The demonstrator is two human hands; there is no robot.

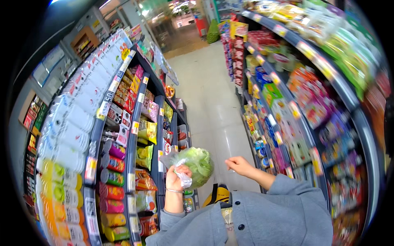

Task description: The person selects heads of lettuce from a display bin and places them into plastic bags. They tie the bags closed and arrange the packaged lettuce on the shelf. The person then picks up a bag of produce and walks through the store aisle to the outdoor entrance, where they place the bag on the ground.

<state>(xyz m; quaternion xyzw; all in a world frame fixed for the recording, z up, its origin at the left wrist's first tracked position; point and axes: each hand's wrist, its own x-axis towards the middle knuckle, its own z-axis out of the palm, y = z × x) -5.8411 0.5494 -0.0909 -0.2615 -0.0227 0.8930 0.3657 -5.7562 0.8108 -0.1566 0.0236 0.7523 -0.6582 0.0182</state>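
My left hand [181, 176] grips the gathered neck of a clear plastic bag [167, 158]. A round green head of lettuce [200, 166] fills the bag and hangs just right of the hand, over the aisle. The wrist above it wears a thin bracelet [174, 190]. Out in front of my body, apart from the shelves, my right hand [239, 165] has its fingers loosely curled, with nothing visible in them. The left hand is close to the lower left shelves, where yellow snack bags [147, 130] lie.
Snack canisters [113, 175] and bottles [69, 175] line the left shelving. On the right, shelving [326, 70] holds packaged foods, with hanging packets [238, 61] at its far end. Between them a tiled floor [209, 89] runs to a green net sack [213, 31] near a doorway.
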